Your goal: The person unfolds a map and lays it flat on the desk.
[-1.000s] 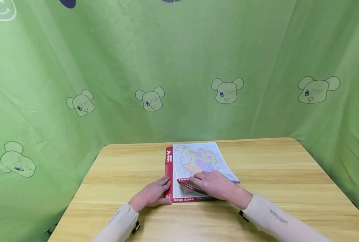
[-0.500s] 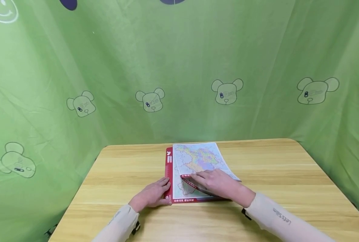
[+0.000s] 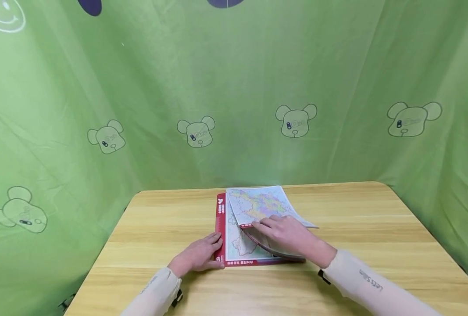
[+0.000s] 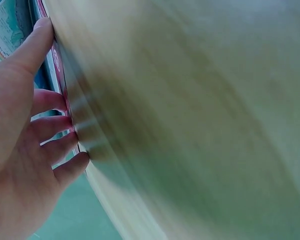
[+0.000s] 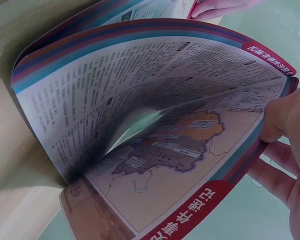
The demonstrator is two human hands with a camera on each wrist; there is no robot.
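The right hand (image 3: 287, 235) is peeling a bunch of pages of the map booklet (image 3: 257, 206) up and away from its near edge. Compared with a second ago, the lifted red-trimmed page edge is sitting farther from the person, and more of the lower map page is showing beneath it: the fold has been travelling steadily toward the far side of the tabletop (image 3: 376, 228). The head view is showing the fingers lying over the top of the raised sheets. The right wrist view is showing the pages (image 5: 140, 100) bowing into a deep arch, with the thumb (image 5: 285, 117) pinching their red edge against the fingers below, so this hand is gripping the lifted pages.

The left hand (image 3: 198, 256) is staying where it was, at the near left corner of the booklet. Its fingers are lying nearly straight, and the left wrist view is showing the fingertips (image 4: 72, 167) touching the red border, pinning the cover flat rather than grasping it.

The booklet itself is not shifting; it is lying in the middle of the tabletop, red spine to the left. Judging by this, the page turn is well underway but not finished, since the sheets are curled in the air and not yet laid flat.
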